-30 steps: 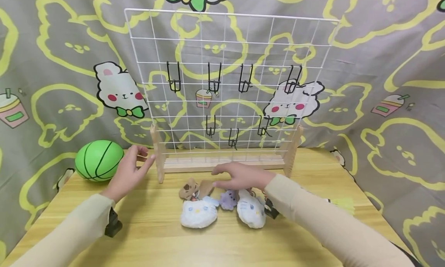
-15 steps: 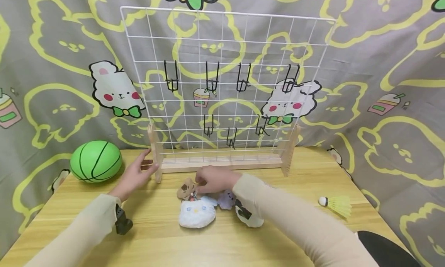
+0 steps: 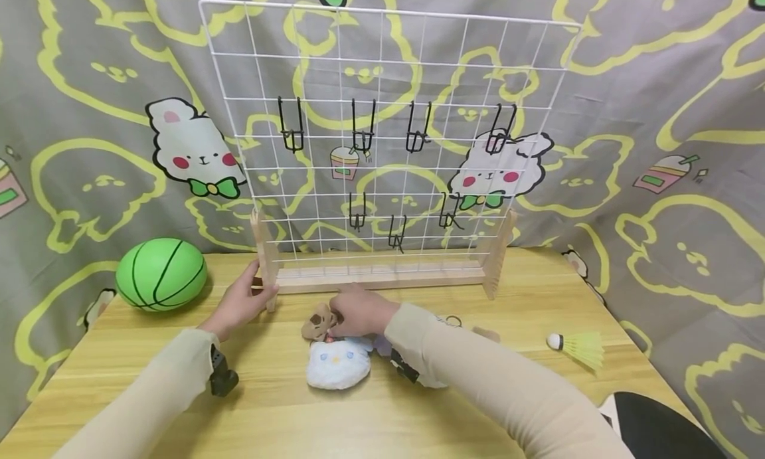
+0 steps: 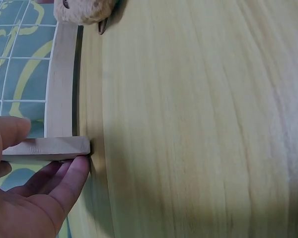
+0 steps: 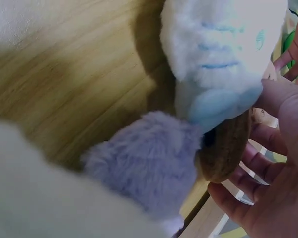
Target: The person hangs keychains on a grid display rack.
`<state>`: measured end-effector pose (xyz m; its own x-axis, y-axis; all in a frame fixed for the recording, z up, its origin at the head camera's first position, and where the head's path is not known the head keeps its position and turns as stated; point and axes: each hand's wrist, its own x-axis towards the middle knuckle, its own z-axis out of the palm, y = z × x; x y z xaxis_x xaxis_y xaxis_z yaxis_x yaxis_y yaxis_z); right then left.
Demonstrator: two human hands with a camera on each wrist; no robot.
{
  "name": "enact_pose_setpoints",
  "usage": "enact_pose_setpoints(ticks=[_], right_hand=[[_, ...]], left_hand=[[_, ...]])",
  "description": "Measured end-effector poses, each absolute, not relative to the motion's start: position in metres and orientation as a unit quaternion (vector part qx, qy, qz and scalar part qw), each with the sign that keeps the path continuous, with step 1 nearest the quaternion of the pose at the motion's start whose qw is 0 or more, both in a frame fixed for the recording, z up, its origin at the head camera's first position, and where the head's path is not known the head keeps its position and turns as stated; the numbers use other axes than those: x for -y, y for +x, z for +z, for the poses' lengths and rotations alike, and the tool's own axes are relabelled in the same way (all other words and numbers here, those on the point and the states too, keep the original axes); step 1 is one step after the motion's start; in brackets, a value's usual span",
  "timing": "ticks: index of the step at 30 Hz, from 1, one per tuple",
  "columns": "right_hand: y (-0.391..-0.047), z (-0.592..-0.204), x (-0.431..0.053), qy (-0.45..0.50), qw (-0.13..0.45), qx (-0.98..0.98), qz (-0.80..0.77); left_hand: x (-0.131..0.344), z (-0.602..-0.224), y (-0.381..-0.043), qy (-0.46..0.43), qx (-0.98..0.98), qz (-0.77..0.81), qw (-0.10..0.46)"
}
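My left hand [image 3: 242, 304] grips the left wooden foot [image 4: 44, 147] of the wire-grid rack, thumb on one side and fingers on the other. My right hand [image 3: 363, 311] holds a brown plush toy [image 3: 317, 323] with a dark nose, in front of the rack's wooden crossbar [image 3: 382, 278]. Directly below that hand lies a white plush head [image 3: 337, 364] with blue eyes. A purple plush [image 5: 149, 158] sits under the right wrist. Another white plush [image 3: 431, 381] is mostly hidden by the right forearm.
Several black hooks [image 3: 416, 137] hang on the white wire grid [image 3: 382, 64]. A green ball [image 3: 161, 274] stands at the left. A yellow shuttlecock [image 3: 576, 349] lies at the right, and a black-and-white object [image 3: 657, 426] is at the lower right edge.
My right hand has moved left from over the plush toys to the brown one and taken hold of it. My left hand has come over to the rack's left foot and closed round it.
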<state>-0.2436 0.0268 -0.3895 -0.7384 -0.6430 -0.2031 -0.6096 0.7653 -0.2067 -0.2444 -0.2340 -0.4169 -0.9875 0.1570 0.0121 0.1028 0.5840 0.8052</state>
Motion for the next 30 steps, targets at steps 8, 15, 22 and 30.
enact_pose_setpoints(ticks=[8,15,22,30], right_hand=[[-0.249,-0.390,-0.035,-0.335,0.174,-0.912,-0.162],[-0.255,-0.389,-0.048,-0.352,0.193,-0.879,-0.256],[-0.252,-0.393,-0.062,-0.335,0.220,-0.849,-0.345],[-0.246,-0.391,-0.068,-0.306,0.250,-0.817,-0.420]], left_hand=[[0.234,-0.416,-0.244,0.071,-0.886,0.457,0.041],[0.234,-0.418,-0.244,0.071,-0.887,0.455,0.033],[0.235,-0.419,-0.245,0.078,-0.884,0.459,0.030],[0.234,-0.419,-0.244,0.075,-0.889,0.451,0.027]])
